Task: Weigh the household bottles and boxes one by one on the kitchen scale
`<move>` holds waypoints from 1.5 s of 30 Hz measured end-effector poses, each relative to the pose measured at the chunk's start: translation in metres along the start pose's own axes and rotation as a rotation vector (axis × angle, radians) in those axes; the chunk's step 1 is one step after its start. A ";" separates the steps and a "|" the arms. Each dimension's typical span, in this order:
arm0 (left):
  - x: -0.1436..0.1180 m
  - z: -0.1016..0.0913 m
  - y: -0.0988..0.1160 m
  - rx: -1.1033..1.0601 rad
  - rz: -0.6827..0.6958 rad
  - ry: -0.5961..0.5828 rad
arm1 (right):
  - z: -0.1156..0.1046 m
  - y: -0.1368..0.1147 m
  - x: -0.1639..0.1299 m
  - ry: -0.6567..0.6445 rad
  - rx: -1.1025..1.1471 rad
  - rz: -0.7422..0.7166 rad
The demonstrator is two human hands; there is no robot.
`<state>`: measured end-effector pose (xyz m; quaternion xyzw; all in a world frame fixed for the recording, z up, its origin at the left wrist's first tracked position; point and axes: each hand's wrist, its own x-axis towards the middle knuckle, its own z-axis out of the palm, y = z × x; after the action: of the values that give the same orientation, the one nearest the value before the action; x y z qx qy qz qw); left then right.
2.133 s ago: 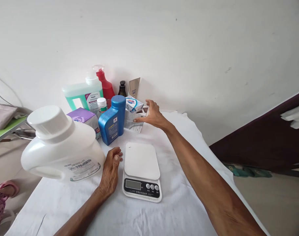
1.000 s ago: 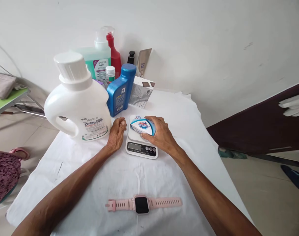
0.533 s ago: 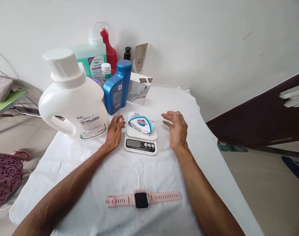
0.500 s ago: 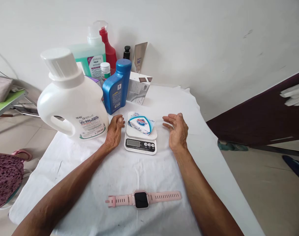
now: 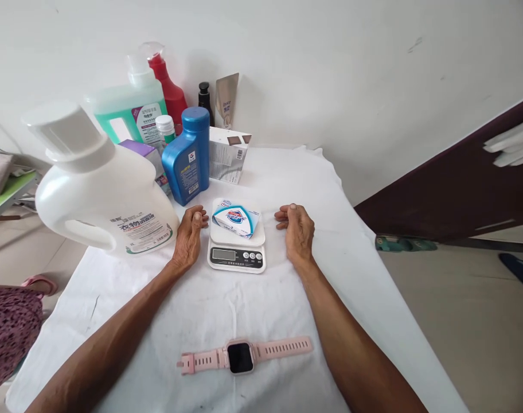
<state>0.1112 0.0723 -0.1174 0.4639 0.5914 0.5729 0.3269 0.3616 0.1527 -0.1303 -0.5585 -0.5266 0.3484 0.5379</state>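
A boxed bar of soap (image 5: pixel 235 220) lies slightly turned on the pan of a white kitchen scale (image 5: pixel 237 259), whose small display looks blank. Just left of the scale rests my left hand (image 5: pixel 189 236), holding nothing, its fingers loosely bent and open. On the other side, a little apart from the scale, my right hand (image 5: pixel 297 230) is also bare of any object, with fingers loosely curled inward and the thumb on top. Nearer to me, a pink-strapped smartwatch (image 5: pixel 240 357) is stretched flat on the white cloth (image 5: pixel 270 310) between my forearms.
A large white detergent jug (image 5: pixel 102 189) stands at the left. Behind it are a green liquid jug (image 5: pixel 128 115), a red spray bottle (image 5: pixel 169 86), a blue bottle (image 5: pixel 186 158), a white box (image 5: pixel 229 155) and a dark pump bottle (image 5: pixel 205 102). A person's patterned clothing (image 5: pixel 12 332) shows at the left edge.
My right hand's fingers have curled in more. The view has shifted, so the items on the table sit further left in the picture; the soap stays on the scale.
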 end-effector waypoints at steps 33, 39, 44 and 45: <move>-0.002 0.000 0.004 -0.023 -0.030 0.023 | 0.031 -0.064 -0.028 -0.432 -0.614 -0.465; -0.004 0.001 0.004 -0.035 -0.055 0.029 | 0.002 -0.053 -0.004 -0.160 -0.479 -0.403; -0.006 0.002 0.000 -0.051 -0.068 0.035 | -0.047 -0.020 0.023 0.034 -0.553 -0.285; -0.006 0.002 -0.001 -0.051 -0.074 0.038 | -0.055 -0.011 0.025 0.047 -0.579 -0.258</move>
<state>0.1152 0.0677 -0.1192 0.4223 0.5994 0.5840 0.3485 0.4172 0.1627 -0.1051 -0.6248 -0.6580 0.0997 0.4082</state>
